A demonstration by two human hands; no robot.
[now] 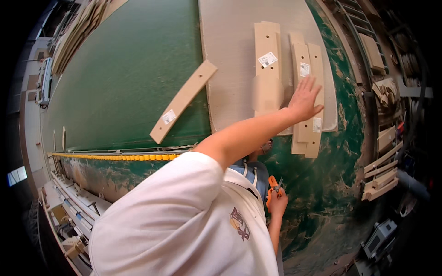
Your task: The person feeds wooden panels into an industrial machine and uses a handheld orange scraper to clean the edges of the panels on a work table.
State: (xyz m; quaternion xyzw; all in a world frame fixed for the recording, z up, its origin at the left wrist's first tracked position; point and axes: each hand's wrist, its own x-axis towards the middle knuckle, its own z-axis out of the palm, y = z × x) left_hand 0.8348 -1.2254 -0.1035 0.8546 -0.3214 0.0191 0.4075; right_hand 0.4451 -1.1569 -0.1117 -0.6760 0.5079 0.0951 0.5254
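Note:
My left hand (pixel 305 99) reaches across to the right, fingers spread, over a stack of curved light-wood boards (pixel 302 133) with drilled holes and white labels. Whether its palm touches them, I cannot tell. Close to my body, my right hand (pixel 277 202) is closed round an orange-handled tool (pixel 272 186) with a grey metal part; its exact kind is unclear. Left of my left hand lies another stack of labelled boards (pixel 267 48), its lower part smeared. A single curved board (pixel 184 101) with a label slants across the green surface, its upper end on the pale sheet.
Under both stacks spreads a pale sheet (pixel 232 32). A wide green surface (pixel 133 60) fills the left, bordered by a yellow segmented strip (pixel 124 157). Wooden offcuts (pixel 381 184) and a ladder-like metal rack (pixel 360 20) line the right. Dusty green floor (pixel 322 198) lies below.

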